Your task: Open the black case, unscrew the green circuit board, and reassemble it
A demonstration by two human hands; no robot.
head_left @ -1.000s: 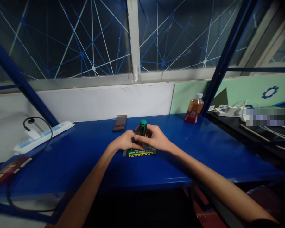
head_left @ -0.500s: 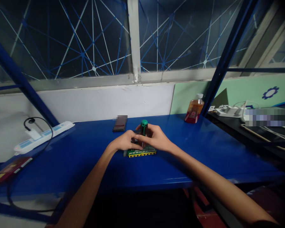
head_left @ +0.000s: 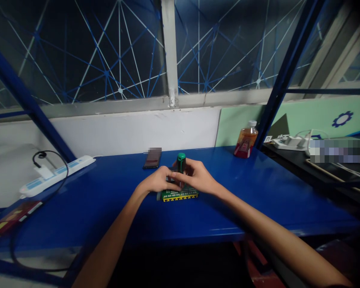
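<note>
A green-capped, dark-handled screwdriver (head_left: 181, 163) stands upright over a green circuit board (head_left: 175, 197), yellow-edged in front, on the blue tabletop (head_left: 243, 192).

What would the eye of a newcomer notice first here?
Most striking is the green-topped screwdriver, upright in the right hand over a yellow-edged green board, the left hand close beside it. Then come the bottle of reddish drink at the far right of the blue table and the dark patterned windows behind.
</note>
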